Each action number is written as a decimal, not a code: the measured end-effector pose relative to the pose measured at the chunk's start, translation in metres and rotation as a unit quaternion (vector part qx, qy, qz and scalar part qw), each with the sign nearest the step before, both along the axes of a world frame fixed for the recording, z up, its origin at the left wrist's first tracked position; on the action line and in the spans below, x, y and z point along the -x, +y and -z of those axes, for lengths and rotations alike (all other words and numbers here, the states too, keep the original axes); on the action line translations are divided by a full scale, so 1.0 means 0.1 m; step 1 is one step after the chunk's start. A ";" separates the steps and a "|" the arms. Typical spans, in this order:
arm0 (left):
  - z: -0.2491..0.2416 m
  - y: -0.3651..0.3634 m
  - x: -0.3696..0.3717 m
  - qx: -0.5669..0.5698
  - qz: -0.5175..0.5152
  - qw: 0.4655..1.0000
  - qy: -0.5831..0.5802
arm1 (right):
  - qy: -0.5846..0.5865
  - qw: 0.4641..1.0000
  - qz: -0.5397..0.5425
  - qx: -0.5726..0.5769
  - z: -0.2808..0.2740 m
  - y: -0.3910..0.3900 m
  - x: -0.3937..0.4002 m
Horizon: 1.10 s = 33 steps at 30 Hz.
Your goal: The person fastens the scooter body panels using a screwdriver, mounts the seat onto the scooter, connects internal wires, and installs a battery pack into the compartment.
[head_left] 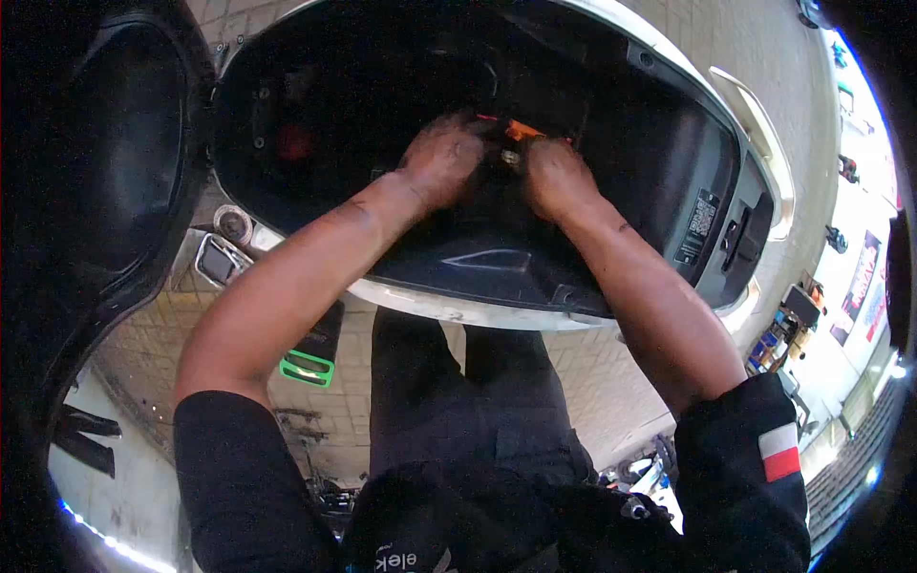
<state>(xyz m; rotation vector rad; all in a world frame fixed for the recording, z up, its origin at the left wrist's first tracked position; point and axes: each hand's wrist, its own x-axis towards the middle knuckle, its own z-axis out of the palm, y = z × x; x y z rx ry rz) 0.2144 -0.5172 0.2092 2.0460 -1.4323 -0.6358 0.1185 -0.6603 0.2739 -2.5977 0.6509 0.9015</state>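
Both of my hands reach down into the dark storage compartment (382,253) of a white scooter. My left hand (446,160) is left of the middle of the compartment, its fingers bent and closed beside a small red part. My right hand (557,177) is just to the right, fingers curled down at an orange part (521,130). A small pale piece (510,156) shows between the hands. Dark shadow and blur hide the fingertips, so what either hand pinches cannot be made out.
The raised seat (143,153) stands at the left. A printed label (698,225) is on the compartment's right wall. A green-edged object (308,369) lies below the scooter on the paved floor (611,382). Tools and parts (788,329) are at the far right.
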 end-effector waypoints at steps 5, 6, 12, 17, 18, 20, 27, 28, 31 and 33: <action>-0.17 0.09 -0.57 -0.020 -0.258 0.932 0.253 | 0.038 0.999 0.022 -0.002 -0.05 0.01 -0.08; -0.01 0.25 -0.76 -0.029 -0.357 0.926 0.117 | 0.036 0.999 0.024 -0.005 -0.02 0.01 -0.03; 0.68 0.82 -0.96 -0.239 -0.478 0.845 -0.016 | -0.032 0.997 -0.032 0.055 0.06 -0.16 0.01; 0.85 0.77 -1.07 -0.390 -0.400 0.829 0.032 | -0.105 0.993 -0.012 0.047 0.20 -0.09 0.02; 0.78 0.77 -1.08 -0.393 -0.404 0.818 0.115 | -0.108 0.993 0.003 0.045 0.19 -0.07 -0.01; 0.49 0.65 -1.00 -0.392 -0.367 0.837 0.106 | -0.084 0.995 0.014 0.058 0.16 -0.04 -0.08; -0.28 0.27 -0.59 -0.197 -0.138 0.951 0.196 | -0.066 0.995 0.011 0.078 0.15 -0.03 -0.08; -0.23 0.27 -0.54 -0.176 -0.121 0.957 0.197 | -0.065 0.995 0.012 0.081 0.10 -0.01 -0.10; -0.10 0.17 -0.46 -0.146 -0.104 0.961 0.211 | -0.048 0.994 0.039 0.087 -0.02 0.04 -0.13; -0.13 0.17 -0.43 -0.153 -0.109 0.957 0.221 | -0.134 0.988 0.013 0.081 -0.01 0.03 -0.08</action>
